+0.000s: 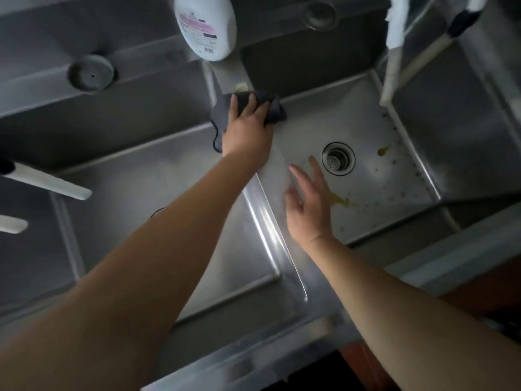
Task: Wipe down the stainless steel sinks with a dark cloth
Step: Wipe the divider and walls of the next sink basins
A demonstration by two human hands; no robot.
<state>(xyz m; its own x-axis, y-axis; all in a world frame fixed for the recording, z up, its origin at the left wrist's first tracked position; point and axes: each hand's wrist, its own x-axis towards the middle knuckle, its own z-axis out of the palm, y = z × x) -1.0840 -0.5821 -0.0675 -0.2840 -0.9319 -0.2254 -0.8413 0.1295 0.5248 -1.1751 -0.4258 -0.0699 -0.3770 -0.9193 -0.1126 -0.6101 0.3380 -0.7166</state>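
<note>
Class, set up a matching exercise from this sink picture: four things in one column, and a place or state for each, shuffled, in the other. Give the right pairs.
Things:
1. dark cloth
2. right hand
3. white bottle
4. drain strainer

Places or states:
A. open, above the right basin
B. in the right basin's floor
C. under the left hand, on the divider
D. behind the divider, at the back

Pairs: 1-C, 2-A, 3-D, 4-B

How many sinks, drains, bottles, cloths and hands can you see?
Sink basins: 2, left sink and right sink
Visible drains: 1, drain strainer
White bottles: 1, bottle
Dark cloths: 1, dark cloth
Hands: 2, left hand and right hand
Total: 7
</note>
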